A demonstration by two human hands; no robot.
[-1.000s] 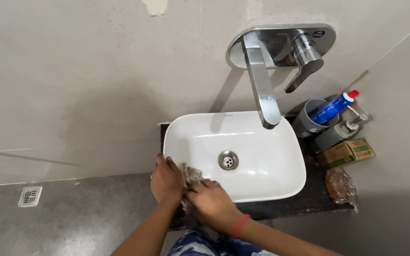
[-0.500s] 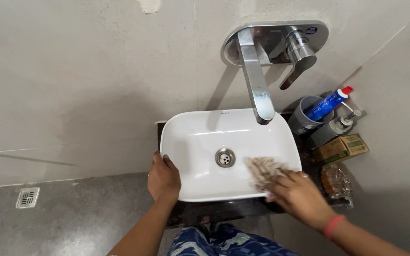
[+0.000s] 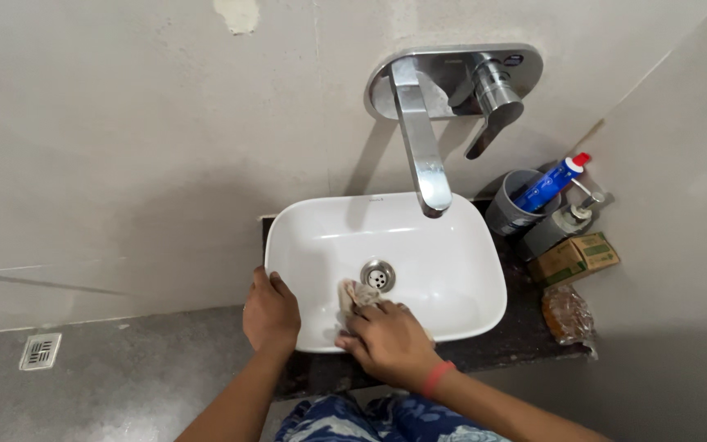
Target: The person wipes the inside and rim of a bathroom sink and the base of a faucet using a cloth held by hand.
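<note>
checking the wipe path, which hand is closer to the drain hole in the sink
Right. The right hand presses a cloth inside the basin just below the drain. The left hand grips the sink rim at its near-left corner, farther away.

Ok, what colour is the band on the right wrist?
The wristband is red-orange, seen in the head view.

The right hand (image 3: 390, 344) is pressing a crumpled rag (image 3: 355, 295) against the inside of the white sink (image 3: 452, 278), just beside the drain (image 3: 378, 275). The left hand (image 3: 271, 313) is gripping the sink's near-left rim. A chrome tap (image 3: 419, 155) is hanging over the sink; a grey cup (image 3: 506, 214) is standing on the dark table (image 3: 525, 327).
</note>
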